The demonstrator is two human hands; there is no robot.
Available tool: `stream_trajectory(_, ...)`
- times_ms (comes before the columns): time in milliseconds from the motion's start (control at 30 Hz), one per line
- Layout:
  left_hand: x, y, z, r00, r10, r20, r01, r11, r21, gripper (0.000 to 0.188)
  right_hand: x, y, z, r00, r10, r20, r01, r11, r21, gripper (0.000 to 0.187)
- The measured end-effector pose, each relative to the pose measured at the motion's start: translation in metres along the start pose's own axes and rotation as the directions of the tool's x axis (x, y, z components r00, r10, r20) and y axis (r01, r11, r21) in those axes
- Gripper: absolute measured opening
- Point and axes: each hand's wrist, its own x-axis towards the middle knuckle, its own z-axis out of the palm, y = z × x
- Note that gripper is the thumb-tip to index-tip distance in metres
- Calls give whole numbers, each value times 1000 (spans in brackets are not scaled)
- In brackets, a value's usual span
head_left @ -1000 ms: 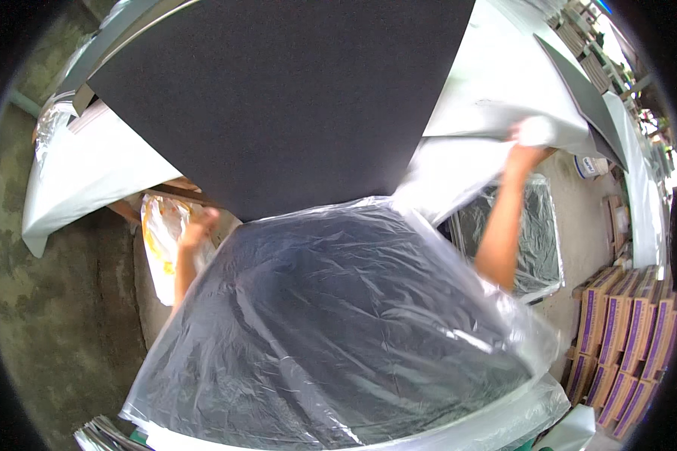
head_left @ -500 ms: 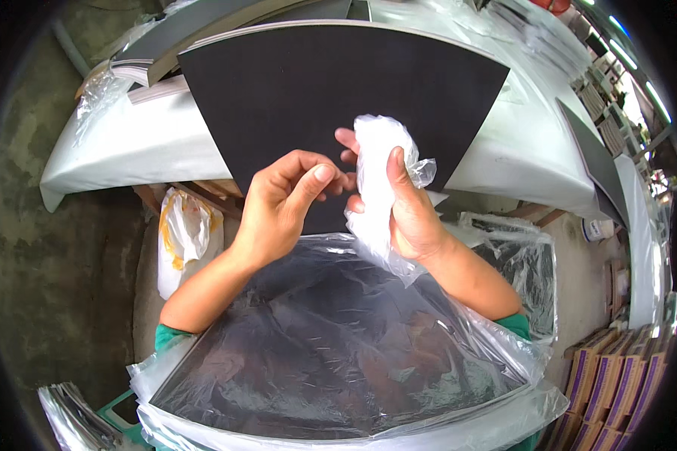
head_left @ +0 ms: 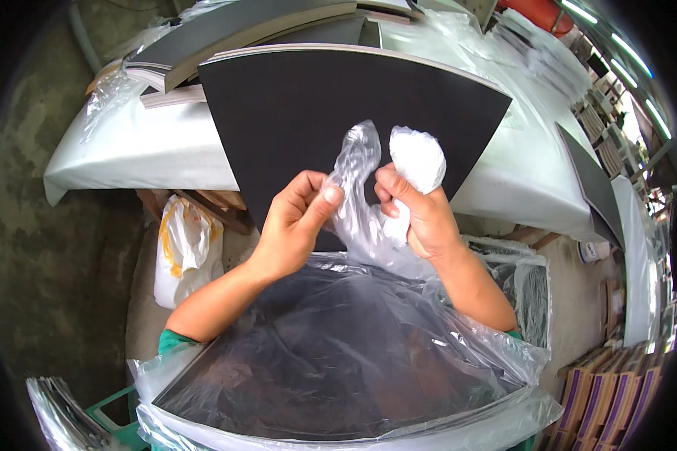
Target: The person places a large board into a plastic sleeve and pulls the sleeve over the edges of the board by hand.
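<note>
My right hand [head_left: 431, 222] is closed in a fist around a white wad [head_left: 419, 159], soft like cloth or paper, which bulges out above the fingers. Between thumb and fingers, my left hand [head_left: 289, 225] pinches a crumpled clear plastic bag [head_left: 358, 158]. That plastic rises above the left hand and also trails down toward the right hand. Behind both hands, a large black panel [head_left: 331, 94] with curved top edge leans against the table. Below them lies a similar dark curved panel [head_left: 338, 361], covered in clear plastic film.
White sheeting covers the table [head_left: 150, 146], with curved grey panels [head_left: 256, 37] stacked on it. A white plastic sack [head_left: 184, 248] stands at left. Flat cartons [head_left: 609, 391] are piled lower right, near a wrapped panel [head_left: 515, 282]. A green crate [head_left: 116, 413] sits lower left.
The clear plastic around the white wad is now pulled partly away by my left hand. My right hand has closed on the wad, which moved right. The view has shifted slightly.
</note>
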Motion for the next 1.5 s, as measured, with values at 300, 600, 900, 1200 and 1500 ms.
stream_trajectory(300, -4, 0, -7, 996, 28, -84, -8, 973, 231, 22, 2, -2, 2, 996, -70, 46, 74, 993, -88, 20)
stream_trajectory(600, -1, -2, -8, 993, 102, -58, -53, 831, 553, 23, -6, 13, 22, 978, -186, 99, 195, 977, -86, 24)
stream_trajectory(900, -4, 2, -4, 989, 81, -124, -40, 953, 299, 19, -3, 15, 15, 987, -159, 23, 161, 983, -84, 20)
stream_trajectory(1200, 0, -8, -7, 981, 191, 14, -191, 974, 122, 9, -2, 22, 7, 994, -107, 7, 107, 994, 8, 21)
stream_trajectory(1500, -2, 5, -2, 975, 207, -87, -158, 907, 389, 14, -4, 22, 12, 996, -75, 47, 72, 995, 71, 22)
